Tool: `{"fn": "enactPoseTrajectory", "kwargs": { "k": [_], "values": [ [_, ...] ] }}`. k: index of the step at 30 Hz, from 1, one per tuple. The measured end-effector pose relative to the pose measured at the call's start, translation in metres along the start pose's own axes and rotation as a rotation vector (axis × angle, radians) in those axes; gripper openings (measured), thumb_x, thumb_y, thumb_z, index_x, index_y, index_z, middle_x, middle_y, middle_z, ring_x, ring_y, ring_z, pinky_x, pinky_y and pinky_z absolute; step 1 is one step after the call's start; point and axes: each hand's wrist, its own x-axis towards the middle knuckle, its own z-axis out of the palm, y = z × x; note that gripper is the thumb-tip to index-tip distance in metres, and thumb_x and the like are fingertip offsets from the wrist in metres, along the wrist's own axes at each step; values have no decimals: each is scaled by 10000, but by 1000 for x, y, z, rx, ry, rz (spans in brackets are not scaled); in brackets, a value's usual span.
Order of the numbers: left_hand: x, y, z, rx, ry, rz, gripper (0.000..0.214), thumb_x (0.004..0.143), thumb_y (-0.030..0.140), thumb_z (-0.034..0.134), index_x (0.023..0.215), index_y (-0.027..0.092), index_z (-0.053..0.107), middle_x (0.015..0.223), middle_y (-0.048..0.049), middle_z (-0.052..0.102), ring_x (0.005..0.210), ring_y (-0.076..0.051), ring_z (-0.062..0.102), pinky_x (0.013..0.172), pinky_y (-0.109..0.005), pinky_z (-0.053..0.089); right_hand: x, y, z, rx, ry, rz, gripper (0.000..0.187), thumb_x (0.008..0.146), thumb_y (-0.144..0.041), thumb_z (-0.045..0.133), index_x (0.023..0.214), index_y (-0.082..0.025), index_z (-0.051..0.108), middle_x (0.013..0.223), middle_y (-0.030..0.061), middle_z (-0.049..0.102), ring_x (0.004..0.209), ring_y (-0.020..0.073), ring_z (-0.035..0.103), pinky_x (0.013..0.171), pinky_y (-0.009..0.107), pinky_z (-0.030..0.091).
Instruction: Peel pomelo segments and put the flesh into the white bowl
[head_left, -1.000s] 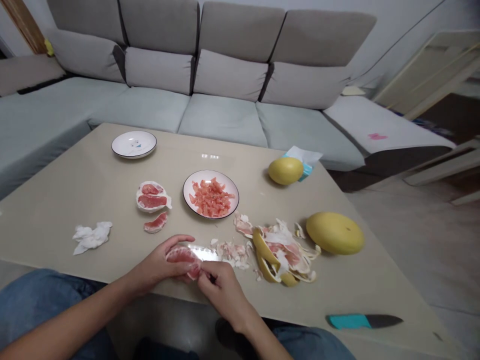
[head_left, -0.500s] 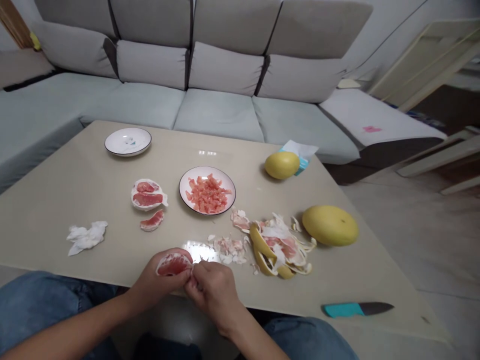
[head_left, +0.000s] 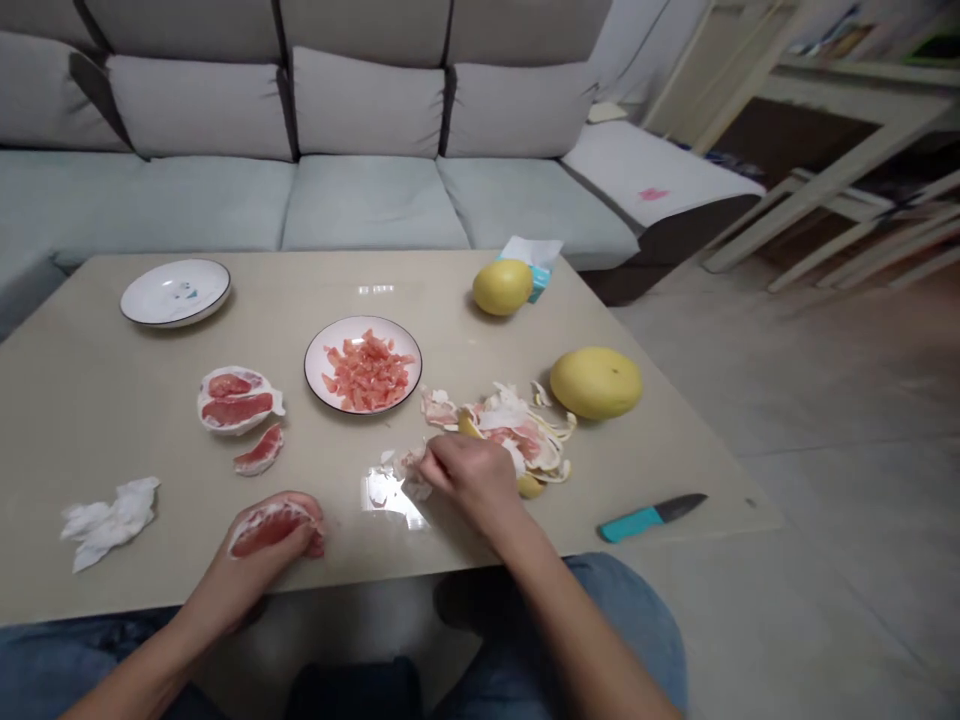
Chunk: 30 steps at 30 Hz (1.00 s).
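Note:
My left hand point(head_left: 255, 560) is closed around a pink pomelo segment point(head_left: 266, 527) at the near edge of the beige table point(head_left: 90, 400). My right hand point(head_left: 469, 475) rests over the heap of white pith scraps and yellow peel point(head_left: 517, 430), fingers curled at the scraps; what they pinch is too small to make out. A white plate of pink pomelo pieces point(head_left: 364, 365) stands behind it. More segments in their skin point(head_left: 236, 400) and a loose one point(head_left: 259, 450) lie to the left.
Two whole yellow pomelos point(head_left: 596, 382) point(head_left: 502, 287) sit at the right, a tissue pack point(head_left: 536, 262) behind one. A teal-handled knife point(head_left: 649, 517) lies near the right front corner. An empty plate point(head_left: 175, 292) and crumpled tissue point(head_left: 109, 515) lie left. Grey sofa behind.
My right hand left the segment and moved right to the scrap heap. My left hand kept the segment. The view swung to the right.

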Motion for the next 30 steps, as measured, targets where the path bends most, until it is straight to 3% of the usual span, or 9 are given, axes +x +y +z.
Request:
{"fn": "enactPoseTrajectory", "kwargs": {
  "k": [4, 6, 9, 14, 17, 20, 26, 30],
  "values": [
    [4, -1, 3, -135, -30, -136, 419, 759, 317, 738, 1150, 198, 646, 1093, -80, 701, 946, -229, 656, 816, -307, 544, 0, -5, -3, 227, -110, -111, 207, 916, -166, 522, 781, -202, 675, 704, -13, 694, 650, 117, 628, 618, 197, 436],
    [5, -3, 5, -206, -76, -159, 469, 777, 295, 725, 1222, 201, 613, 1120, -89, 699, 996, -234, 654, 874, -326, 530, -5, -17, 7, 464, -155, -79, 157, 917, -187, 553, 1000, -231, 679, 844, 5, 715, 744, 132, 646, 690, 215, 474],
    [3, -6, 7, -243, -123, -143, 503, 803, 281, 701, 1285, 223, 571, 1068, -69, 718, 997, -223, 659, 939, -346, 500, -13, -31, 24, 626, -159, -31, 316, 867, -257, 656, 1180, -270, 613, 958, 30, 691, 803, 158, 630, 723, 255, 493],
    [2, -7, 5, 20, -88, -1, 506, 787, 305, 711, 1268, 223, 578, 1155, -85, 682, 1025, -241, 642, 920, -331, 497, -23, -38, 45, 460, -41, -130, 111, 891, -195, 588, 975, -208, 660, 851, 42, 700, 783, 174, 637, 710, 267, 474],
    [5, -10, 4, 195, -2, 132, 415, 774, 310, 714, 1172, 213, 646, 1163, -95, 659, 1010, -243, 639, 926, -339, 491, -27, -38, 49, 254, 71, -242, 148, 897, -136, 516, 929, -185, 651, 779, 47, 693, 714, 174, 630, 643, 267, 439],
    [8, -12, 5, 255, -4, 235, 340, 750, 280, 734, 1084, 219, 701, 1148, -92, 660, 1093, -253, 606, 986, -341, 457, -28, -37, 50, 57, 200, -317, 168, 897, -124, 487, 817, -185, 622, 676, 32, 649, 620, 165, 583, 572, 277, 379],
    [8, -16, 10, 110, 23, 43, 330, 720, 298, 752, 1027, 177, 730, 1029, -99, 747, 914, -253, 690, 784, -329, 566, -29, -39, 57, -61, 306, -323, 263, 875, -126, 468, 631, -219, 501, 545, -4, 525, 527, 152, 485, 505, 287, 305],
    [4, -16, 11, 197, 73, 154, 252, 767, 293, 720, 1000, 204, 758, 1053, -85, 755, 977, -251, 690, 884, -329, 539, -27, -39, 61, 121, 338, -166, 203, 774, -107, 488, 602, -215, 494, 514, -19, 517, 491, 135, 483, 497, 255, 333]
  ]
}}
